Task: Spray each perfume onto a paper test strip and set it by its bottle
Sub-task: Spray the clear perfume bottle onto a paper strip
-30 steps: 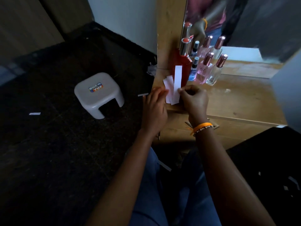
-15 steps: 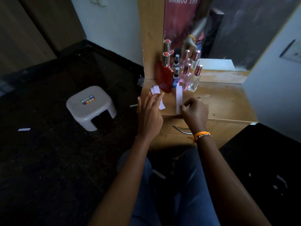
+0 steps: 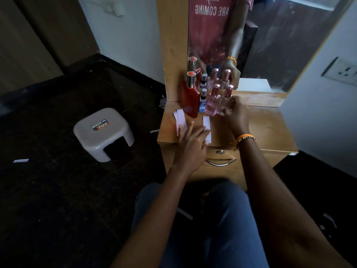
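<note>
I'm seeing the wooden tabletop with four bottles lined up against the mirror. My right hand is curled around the clear perfume bottle (grip looks blurry). My left hand lies flat, fingers spread, on a test strip. More spare strips lie beside the red bottle.

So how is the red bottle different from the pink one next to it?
The red bottle is solid red, so you cannot see inside it; the pink bottle is see-through with pale pink liquid. The red bottle is taller, with a silver cap topped in red; the pink bottle has a rosy metallic cap. Both stand upright on the wooden table.
</note>
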The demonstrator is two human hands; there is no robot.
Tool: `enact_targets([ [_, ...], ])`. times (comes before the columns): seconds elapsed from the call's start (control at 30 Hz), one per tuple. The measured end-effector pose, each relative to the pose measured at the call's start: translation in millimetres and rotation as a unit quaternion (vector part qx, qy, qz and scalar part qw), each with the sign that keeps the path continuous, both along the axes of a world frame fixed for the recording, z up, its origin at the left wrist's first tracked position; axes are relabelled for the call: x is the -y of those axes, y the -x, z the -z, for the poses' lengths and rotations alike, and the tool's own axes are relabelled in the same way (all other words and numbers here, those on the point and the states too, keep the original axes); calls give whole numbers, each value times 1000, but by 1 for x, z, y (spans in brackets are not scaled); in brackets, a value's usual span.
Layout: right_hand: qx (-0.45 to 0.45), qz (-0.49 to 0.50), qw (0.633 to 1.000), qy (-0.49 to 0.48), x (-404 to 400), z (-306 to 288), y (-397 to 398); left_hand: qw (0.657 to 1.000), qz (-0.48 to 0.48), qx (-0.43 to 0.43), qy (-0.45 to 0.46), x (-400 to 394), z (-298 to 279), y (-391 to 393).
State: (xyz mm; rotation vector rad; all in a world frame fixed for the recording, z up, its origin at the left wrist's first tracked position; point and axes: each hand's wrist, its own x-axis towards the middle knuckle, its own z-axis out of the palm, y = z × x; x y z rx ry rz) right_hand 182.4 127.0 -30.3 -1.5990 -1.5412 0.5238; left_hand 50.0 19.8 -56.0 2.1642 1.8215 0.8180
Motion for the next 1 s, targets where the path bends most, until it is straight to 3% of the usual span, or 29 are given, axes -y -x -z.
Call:
enact_targets([
  [0.13, -41, 20, 998, -35, 16, 2, -7, 998, 6, 62, -7, -3, -5, -4],
  [0.2, -52, 4, 997, -65, 38, -3, -8, 986, 11, 164, -13, -4, -17, -9],
  [0.33, -25, -82, 991, -106, 85, -12, 0, 914, 24, 397, 77, -3, -43, -19],
  [0.43, 5, -122, 988, -94, 100, -11, 3, 926, -13, 369, 72, -3, -47, -17],
  [0.53, -33, -168, 985, -20, 100, -19, -6, 943, -25, 330, 46, 1, -47, -9],
  [0.63, -91, -152, 983, -45, 97, -35, -7, 960, -13, 276, 41, 4, -48, -4],
  [0.8, -63, -187, 978, -69, 87, -45, 8, 958, 12, 282, 49, 6, -48, -7],
  [0.9, -194, -136, 966, -104, 84, -47, 0, 950, -22, 307, 59, 6, -45, -3],
  [0.93, -190, -100, 970, -114, 80, -41, -5, 946, -30, 317, 66, 6, -45, -1],
  [1.0, -91, -49, 990, -97, 72, -20, -14, 934, -32, 347, 80, 6, -44, 3],
])
